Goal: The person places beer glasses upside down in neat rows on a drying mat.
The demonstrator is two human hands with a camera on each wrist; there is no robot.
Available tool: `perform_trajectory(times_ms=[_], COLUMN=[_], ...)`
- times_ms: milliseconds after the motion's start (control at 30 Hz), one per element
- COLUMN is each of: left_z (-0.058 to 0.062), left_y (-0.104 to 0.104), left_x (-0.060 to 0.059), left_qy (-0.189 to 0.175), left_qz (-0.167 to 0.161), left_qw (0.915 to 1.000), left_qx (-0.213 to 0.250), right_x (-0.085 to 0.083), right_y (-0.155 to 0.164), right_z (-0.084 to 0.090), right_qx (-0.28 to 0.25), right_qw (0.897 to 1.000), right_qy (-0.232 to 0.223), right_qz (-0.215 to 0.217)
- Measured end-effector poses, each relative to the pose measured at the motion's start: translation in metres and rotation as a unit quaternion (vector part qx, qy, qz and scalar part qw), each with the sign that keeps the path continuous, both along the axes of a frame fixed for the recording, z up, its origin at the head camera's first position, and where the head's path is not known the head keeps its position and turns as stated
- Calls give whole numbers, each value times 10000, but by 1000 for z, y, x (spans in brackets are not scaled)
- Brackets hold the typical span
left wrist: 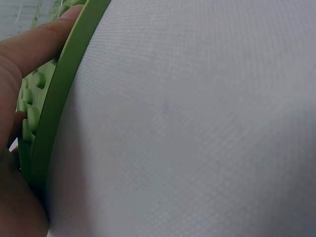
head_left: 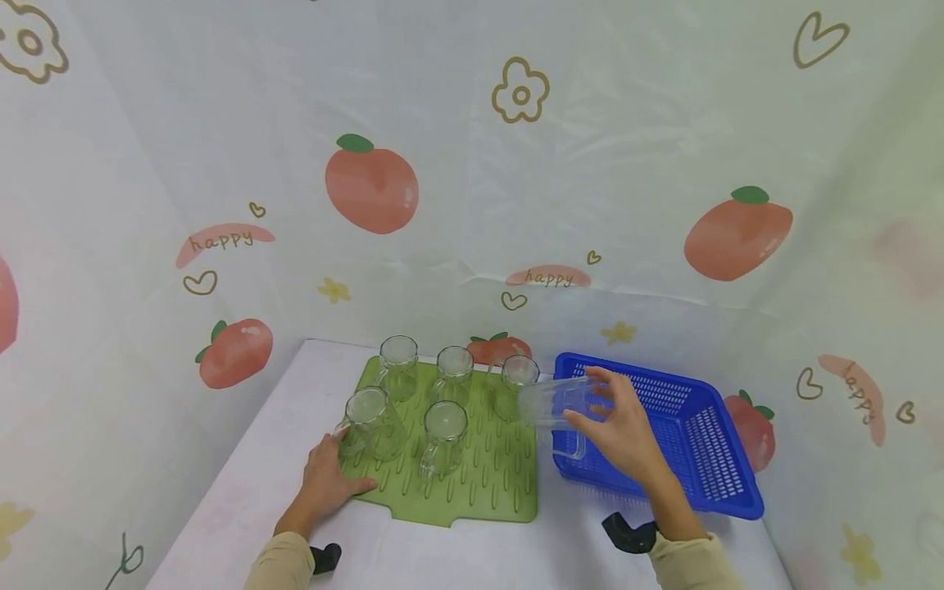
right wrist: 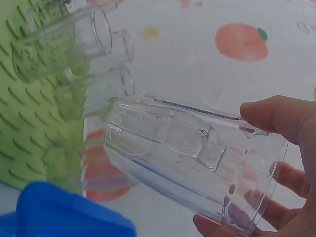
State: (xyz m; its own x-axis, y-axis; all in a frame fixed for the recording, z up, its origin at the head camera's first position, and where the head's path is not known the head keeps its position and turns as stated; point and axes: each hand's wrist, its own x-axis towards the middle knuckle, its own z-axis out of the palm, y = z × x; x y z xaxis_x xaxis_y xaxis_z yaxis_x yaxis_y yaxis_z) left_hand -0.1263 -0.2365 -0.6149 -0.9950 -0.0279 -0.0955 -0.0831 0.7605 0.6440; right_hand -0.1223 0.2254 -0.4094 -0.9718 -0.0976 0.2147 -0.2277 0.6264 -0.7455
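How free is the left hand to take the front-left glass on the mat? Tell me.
Probably free. The left hand rests flat on the mat edge just in front of that glass, holding nothing, with nothing between them. The right hand holds another glass off to the side.

left hand [head_left: 329,483]: bare, no glove, no ring or watch in view
right hand [head_left: 619,426]: bare as well, short plain nails on the fingers [right wrist: 276,116]
left sleeve [head_left: 279,564]: beige cloth, ending at the wrist, soft folds
right sleeve [head_left: 689,560]: same beige cloth, cuff a little wrinkled
left wrist mount [head_left: 325,557]: small black piece, rounded, at the cuff
right wrist mount [head_left: 628,533]: black curved bracket, hook-like, sitting just above the cuff
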Motion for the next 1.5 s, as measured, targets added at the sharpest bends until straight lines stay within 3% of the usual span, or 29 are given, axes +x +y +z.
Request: perform_trajectory(times_ms=[700, 967, 1233, 1500], left_z=[4, 6, 6, 21], left_y=[2, 3, -1, -3], left_x=[0, 2, 4, 4], left_qy=[8, -1, 247, -24], left_qz=[70, 143, 178, 268], left_qw=[10000, 9998, 9995, 9978], left_qx=[3, 150, 110, 598], right_x=[16, 20, 18, 13], right_y=[-34, -43, -53, -58], right_z=[-4, -14, -23, -38], right_qx=[-559, -827, -1150, -1558], right_qw=[9973, 9952, 9916, 9851], right_qy=[140, -140, -480, -717], right_qz=[452, 497, 351, 148])
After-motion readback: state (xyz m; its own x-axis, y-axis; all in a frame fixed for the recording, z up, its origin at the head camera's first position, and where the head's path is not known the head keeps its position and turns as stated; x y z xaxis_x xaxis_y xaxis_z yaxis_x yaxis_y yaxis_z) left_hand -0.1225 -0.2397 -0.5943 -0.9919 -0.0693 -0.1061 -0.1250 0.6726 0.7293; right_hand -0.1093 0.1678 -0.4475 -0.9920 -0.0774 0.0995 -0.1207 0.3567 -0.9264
